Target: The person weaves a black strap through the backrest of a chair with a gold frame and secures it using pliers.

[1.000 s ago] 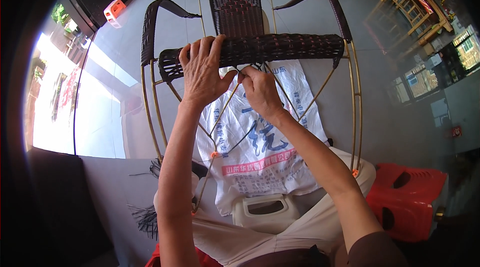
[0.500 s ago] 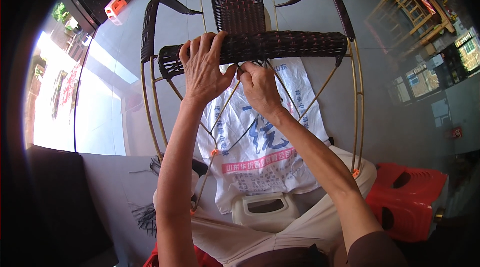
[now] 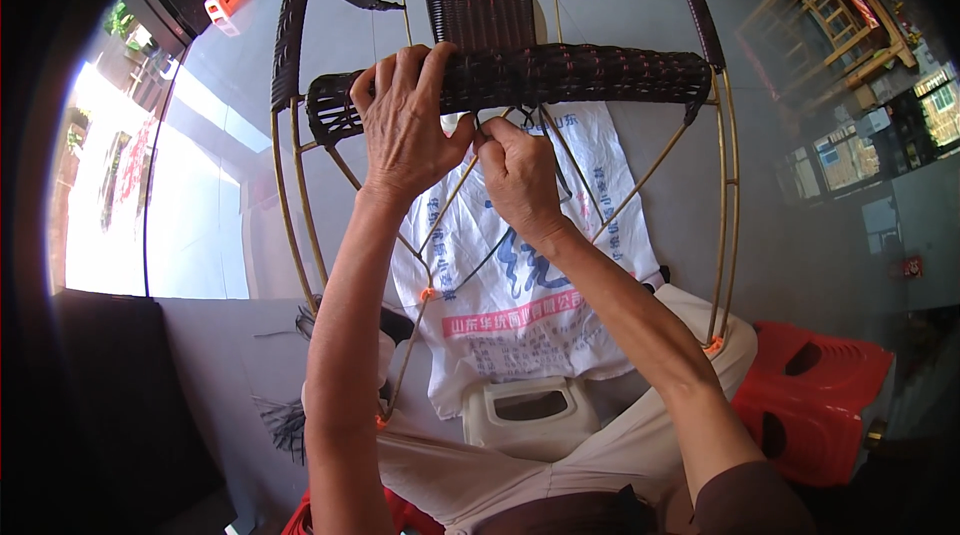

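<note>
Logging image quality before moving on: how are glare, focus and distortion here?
Head view: daylight glare whites out part of the floor at left; head view: left hand and right hand look fairly sharp, though the dark woven roll loses some weave detail; head view: fisheye distortion slants the wooden furniture near the black rim.

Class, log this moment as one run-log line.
left hand: on woven roll | right hand: pinching dark strand | white sack: beneath chair frame
</note>
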A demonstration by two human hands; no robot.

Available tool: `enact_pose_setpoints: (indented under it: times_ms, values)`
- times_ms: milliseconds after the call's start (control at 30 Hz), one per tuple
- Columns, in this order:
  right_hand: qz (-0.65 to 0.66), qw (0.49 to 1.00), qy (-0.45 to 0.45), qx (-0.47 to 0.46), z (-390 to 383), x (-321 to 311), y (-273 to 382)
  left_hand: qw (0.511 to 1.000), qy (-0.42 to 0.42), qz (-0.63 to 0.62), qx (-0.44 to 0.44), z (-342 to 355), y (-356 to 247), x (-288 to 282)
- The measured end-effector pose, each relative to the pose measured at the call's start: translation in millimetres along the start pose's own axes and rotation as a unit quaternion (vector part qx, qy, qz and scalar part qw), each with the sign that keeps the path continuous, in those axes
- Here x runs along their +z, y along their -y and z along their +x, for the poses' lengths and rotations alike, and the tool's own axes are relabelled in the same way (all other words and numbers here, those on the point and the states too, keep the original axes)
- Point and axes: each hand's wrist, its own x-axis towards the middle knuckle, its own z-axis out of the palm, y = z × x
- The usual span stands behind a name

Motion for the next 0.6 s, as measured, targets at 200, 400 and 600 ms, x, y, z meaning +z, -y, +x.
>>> enact_pose_setpoints:
  times_ms: [200, 400, 600]
  values:
    - [-0.005, 0.998, 0.051, 0.042, 6, -10, 2, 1.000, -0.003, 0.014, 0.006, -2, 0, 2]
    - [-0.073, 0.995, 0.065, -0.020, -1, -11, -9, 1.000, 0.007, 0.013, -0.001, -1, -1, -2]
    - [0.288, 0.910, 0.171, 0.246, -5, -19, -24, 0.965, -0.174, -0.165, -0.104, -22, -26, -1]
